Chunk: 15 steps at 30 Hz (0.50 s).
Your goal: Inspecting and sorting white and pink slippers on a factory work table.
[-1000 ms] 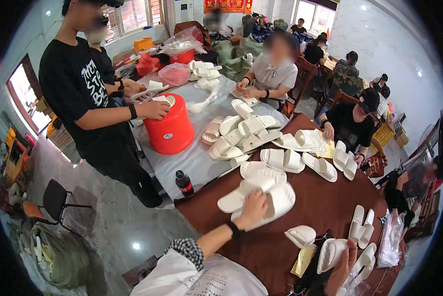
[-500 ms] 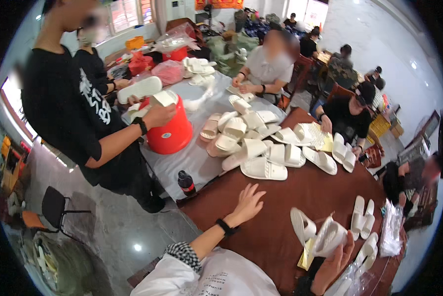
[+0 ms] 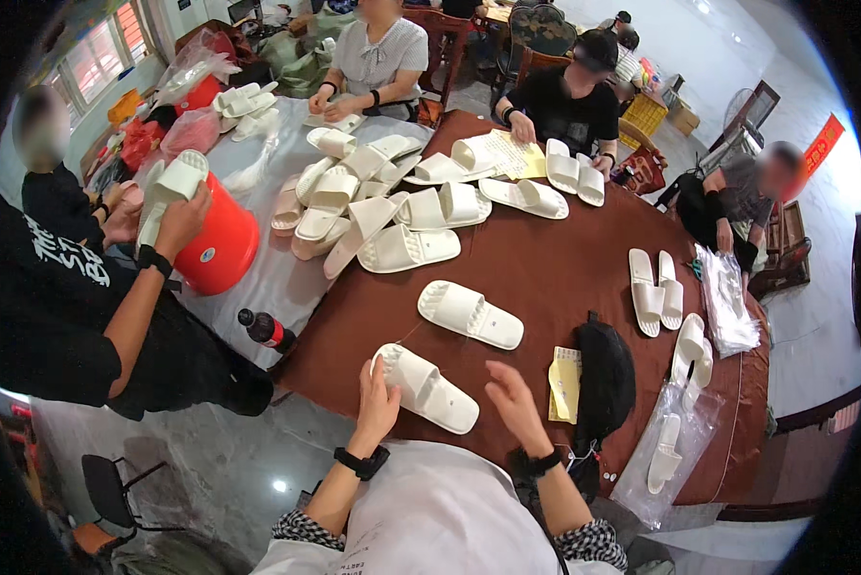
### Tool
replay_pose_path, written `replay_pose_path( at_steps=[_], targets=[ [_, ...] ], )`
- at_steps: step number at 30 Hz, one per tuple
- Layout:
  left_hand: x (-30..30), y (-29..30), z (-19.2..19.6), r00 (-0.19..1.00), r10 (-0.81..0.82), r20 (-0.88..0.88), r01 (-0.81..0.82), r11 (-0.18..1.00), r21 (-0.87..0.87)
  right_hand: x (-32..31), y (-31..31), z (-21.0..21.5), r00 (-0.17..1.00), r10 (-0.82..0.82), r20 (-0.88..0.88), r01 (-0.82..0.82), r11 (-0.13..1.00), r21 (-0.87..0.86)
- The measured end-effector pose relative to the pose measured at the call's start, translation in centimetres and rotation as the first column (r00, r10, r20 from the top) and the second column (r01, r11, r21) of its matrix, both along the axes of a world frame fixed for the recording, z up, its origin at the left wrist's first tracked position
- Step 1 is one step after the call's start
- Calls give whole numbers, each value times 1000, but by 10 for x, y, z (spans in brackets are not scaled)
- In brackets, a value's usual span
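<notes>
Directly in front of me a white slipper [image 3: 425, 388] lies sole down on the brown cloth, its strap end toward the lower right. My left hand [image 3: 377, 414] grips its other end at the edge, thumb over the rim. My right hand [image 3: 519, 410] hovers just right of the strap end, fingers apart, holding nothing. A second white slipper [image 3: 470, 314] rests just beyond the first, angled the same way. Farther off, a heap of white slippers [image 3: 354, 196] spreads across the grey and brown covers.
On the right lie a black pouch [image 3: 607, 379], a yellow paper slip [image 3: 564, 383], a white slipper pair [image 3: 655, 292] and clear plastic bags [image 3: 729, 297]. A dark bottle [image 3: 265, 331] and red bucket [image 3: 221, 240] stand left. Several people work around the table.
My view has swung right. My left hand has gone from open above the cloth to the near slipper. My right hand, earlier at a slipper pair, is now free; two slippers lie before me.
</notes>
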<state>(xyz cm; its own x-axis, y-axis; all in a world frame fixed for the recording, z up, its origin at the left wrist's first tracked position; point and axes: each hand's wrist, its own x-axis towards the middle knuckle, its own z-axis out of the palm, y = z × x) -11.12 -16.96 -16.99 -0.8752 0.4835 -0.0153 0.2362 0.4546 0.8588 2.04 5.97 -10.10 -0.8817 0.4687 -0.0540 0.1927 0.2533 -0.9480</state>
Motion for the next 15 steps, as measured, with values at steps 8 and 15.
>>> replay_pose_path(
  at_steps=[8,15],
  targets=[
    [33,30,37,960,-151,-236,60,933,-354,-56,96,-73,999,-34,-29,44,870,491],
    [18,28,10,927,-256,-273,155,927,-341,-71,87,-75,977,-4,211,-153,677,720]
  ],
)
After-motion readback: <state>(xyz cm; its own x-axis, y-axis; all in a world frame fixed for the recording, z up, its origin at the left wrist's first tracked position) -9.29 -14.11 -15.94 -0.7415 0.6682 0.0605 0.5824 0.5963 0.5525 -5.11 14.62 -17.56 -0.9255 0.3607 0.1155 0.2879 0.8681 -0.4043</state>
